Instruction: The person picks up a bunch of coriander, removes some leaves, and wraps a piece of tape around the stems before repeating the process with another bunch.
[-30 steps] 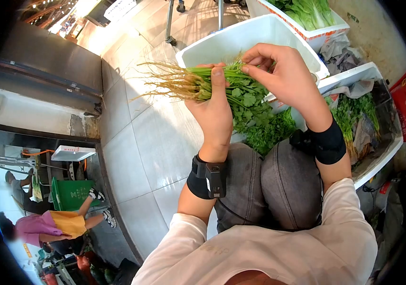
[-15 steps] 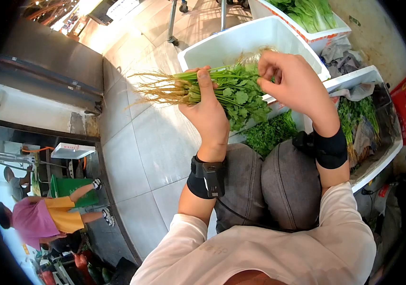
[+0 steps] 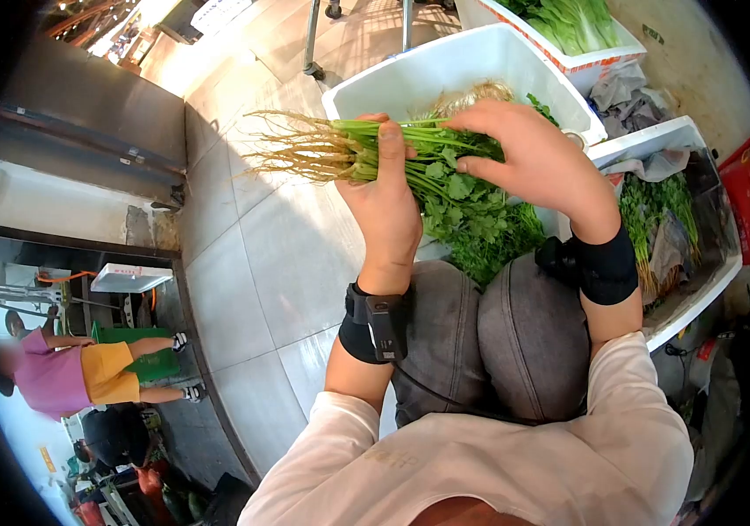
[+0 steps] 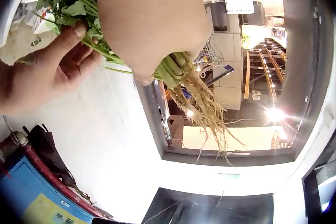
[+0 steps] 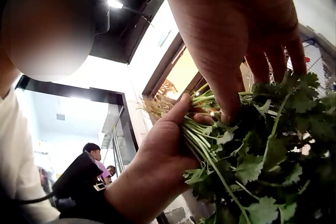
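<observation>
In the head view the left hand (image 3: 385,206) grips a bunch of leafy green herbs (image 3: 467,195) by the stems, its thumb lying across them. Pale brown roots (image 3: 300,156) stick out on the left. The right hand (image 3: 546,162) is at the upper stems and leaves, which lie between its thumb and fingers. In the left wrist view the right hand (image 4: 44,74) pinches a stem near the leaves, while roots (image 4: 202,106) hang beyond the left hand (image 4: 152,19). The right wrist view shows the right hand (image 5: 236,29) over the leaves (image 5: 262,163), beside the left hand (image 5: 157,163).
A white box (image 3: 524,66) behind the bunch holds loose roots (image 3: 485,90). More herbs (image 3: 669,219) lie in a box at the right, and leafy greens (image 3: 572,26) fill one at the back. A person in a pink top (image 3: 59,373) stands at the left.
The right hand drew away rightward with curled fingers, then came back left to the stems. The left hand kept its grip on the bunch. The person in the pink top has shifted position.
</observation>
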### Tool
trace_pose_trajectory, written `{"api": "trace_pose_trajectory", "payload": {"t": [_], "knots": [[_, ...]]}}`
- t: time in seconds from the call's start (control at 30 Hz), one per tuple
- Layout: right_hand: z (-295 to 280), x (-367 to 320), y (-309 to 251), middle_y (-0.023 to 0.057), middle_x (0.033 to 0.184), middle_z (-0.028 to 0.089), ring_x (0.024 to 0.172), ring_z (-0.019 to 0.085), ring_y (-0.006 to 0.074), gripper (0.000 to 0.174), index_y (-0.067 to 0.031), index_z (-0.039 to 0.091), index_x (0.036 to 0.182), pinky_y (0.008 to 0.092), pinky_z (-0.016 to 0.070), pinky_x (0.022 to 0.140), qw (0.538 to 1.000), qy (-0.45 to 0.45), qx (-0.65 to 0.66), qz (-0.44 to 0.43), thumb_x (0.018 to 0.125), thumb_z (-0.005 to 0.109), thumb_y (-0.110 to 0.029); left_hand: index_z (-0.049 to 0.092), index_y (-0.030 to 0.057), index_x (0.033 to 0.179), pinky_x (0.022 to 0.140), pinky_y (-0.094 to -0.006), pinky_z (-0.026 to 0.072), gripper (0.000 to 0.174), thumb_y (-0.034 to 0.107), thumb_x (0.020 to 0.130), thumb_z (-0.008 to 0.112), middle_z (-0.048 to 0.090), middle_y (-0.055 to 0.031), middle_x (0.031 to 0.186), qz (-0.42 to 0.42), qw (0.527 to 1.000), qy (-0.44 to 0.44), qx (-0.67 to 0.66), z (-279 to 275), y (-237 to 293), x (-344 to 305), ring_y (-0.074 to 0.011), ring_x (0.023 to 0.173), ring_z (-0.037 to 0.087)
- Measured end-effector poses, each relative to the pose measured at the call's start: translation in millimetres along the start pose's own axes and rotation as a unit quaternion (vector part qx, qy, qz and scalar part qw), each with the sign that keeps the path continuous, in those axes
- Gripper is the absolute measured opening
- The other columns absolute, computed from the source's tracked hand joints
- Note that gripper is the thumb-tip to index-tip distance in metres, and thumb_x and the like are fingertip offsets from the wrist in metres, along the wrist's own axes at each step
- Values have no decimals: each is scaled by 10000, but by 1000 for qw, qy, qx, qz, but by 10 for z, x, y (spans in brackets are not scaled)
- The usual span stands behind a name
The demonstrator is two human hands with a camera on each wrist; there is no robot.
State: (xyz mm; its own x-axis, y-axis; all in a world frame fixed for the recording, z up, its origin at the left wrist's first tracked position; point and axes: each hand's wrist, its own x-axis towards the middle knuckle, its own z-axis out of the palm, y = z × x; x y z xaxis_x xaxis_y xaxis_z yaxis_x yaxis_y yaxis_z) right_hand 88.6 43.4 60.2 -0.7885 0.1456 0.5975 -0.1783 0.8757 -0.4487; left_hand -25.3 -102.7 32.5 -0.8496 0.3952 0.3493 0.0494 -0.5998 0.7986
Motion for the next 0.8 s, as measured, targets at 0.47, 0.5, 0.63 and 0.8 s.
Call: {"api": "trace_pose_trajectory", "payload": {"t": [0.47, 0.5, 0.63, 0.8], "knots": [[-114, -169, 134, 194, 1120, 682, 1069, 640, 414, 360, -62, 690, 1173, 476, 517, 934, 981, -77, -117, 131, 822, 653, 10, 615, 5, 1132, 730, -268, 457, 244, 215, 1026, 677, 569, -1, 852, -4, 994, 110, 10, -96, 11, 64, -95, 776, 524], [-122, -174, 144, 194, 1120, 682, 1069, 640, 414, 360, -62, 690, 1173, 476, 517, 934, 982, -77, -117, 130, 822, 653, 10, 613, 8, 1127, 731, -268, 454, 245, 222, 1026, 677, 563, 0, 847, -2, 993, 119, 0, -106, 7, 74, -95, 773, 519], [-159, -228, 162, 174, 1144, 657, 1078, 624, 409, 444, -45, 660, 1219, 475, 506, 937, 973, -67, -154, 156, 797, 606, 80, 611, 16, 1122, 731, -267, 449, 240, 229, 1029, 671, 562, 0, 847, 8, 988, 150, 20, -145, -18, 90, -92, 769, 511], [-232, -301, 5, 160, 1184, 633, 1071, 630, 401, 516, -70, 647, 1265, 471, 512, 927, 953, -113, -204, 194, 777, 608, 93, 607, 23, 1127, 725, -270, 450, 227, 224, 1036, 660, 552, 3, 838, 36, 984, 176, 21, -152, -12, 101, -87, 772, 508]]}}
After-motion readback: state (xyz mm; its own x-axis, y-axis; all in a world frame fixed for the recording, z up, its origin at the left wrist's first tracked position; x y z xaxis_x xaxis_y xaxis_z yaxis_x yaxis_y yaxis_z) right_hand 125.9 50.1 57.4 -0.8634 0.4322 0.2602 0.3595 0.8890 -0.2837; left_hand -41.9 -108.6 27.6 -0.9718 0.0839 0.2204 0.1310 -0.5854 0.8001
